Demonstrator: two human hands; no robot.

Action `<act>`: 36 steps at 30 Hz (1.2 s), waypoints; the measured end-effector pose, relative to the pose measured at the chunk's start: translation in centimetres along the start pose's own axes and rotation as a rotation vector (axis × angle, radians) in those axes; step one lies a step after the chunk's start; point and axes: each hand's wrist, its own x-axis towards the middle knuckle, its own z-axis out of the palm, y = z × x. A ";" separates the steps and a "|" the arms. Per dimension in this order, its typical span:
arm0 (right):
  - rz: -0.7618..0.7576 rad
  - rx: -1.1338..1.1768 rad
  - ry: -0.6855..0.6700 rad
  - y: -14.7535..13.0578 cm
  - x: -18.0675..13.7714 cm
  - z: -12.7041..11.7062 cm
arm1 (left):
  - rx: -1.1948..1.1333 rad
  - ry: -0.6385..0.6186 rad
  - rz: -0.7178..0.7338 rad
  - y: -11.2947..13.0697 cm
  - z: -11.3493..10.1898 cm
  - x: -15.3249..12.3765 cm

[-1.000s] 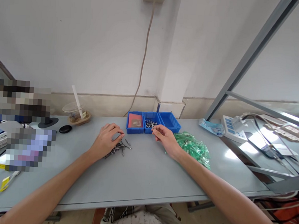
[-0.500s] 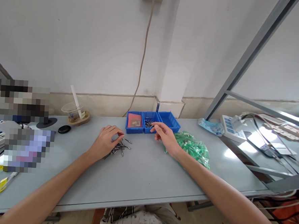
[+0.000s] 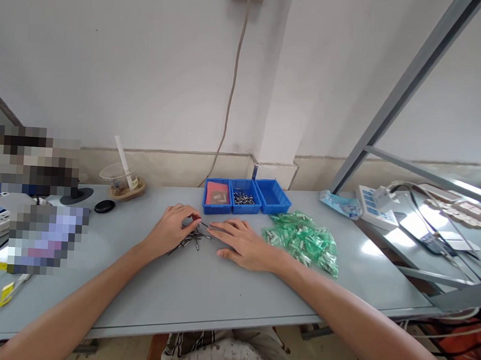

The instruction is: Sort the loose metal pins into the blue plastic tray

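A loose pile of small dark metal pins [image 3: 192,237] lies on the grey table [image 3: 226,288]. My left hand [image 3: 171,230] rests over the pile with its fingers curled and pinched at one pin. My right hand [image 3: 242,242] lies flat on the table just right of the pile, fingers stretched out toward it, holding nothing. Behind the hands stand three joined blue trays [image 3: 278,199]; the middle one holds more pins [image 3: 242,198], the left one a reddish card.
A heap of green plastic packets [image 3: 306,239] lies right of my right hand. A plastic cup with a straw [image 3: 122,179] and a black disc [image 3: 104,206] stand at the back left. A power strip [image 3: 371,204] and cables sit at the right, beside a slanted metal frame.
My right hand has come back from the middle blue tray, down and left, and now lies flat beside the pin pile. My left hand stays on the pile.
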 end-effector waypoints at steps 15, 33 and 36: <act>0.042 -0.093 0.131 0.5 -0.1 -0.6 | 0.036 -0.019 -0.008 -0.8 0.1 0.0; 0.062 -0.168 0.125 2.2 -0.5 0.2 | 0.035 -0.028 0.021 -0.4 -0.1 0.2; 0.095 -0.185 0.137 2.4 -0.4 0.1 | 0.038 -0.021 0.010 -0.5 -0.1 0.1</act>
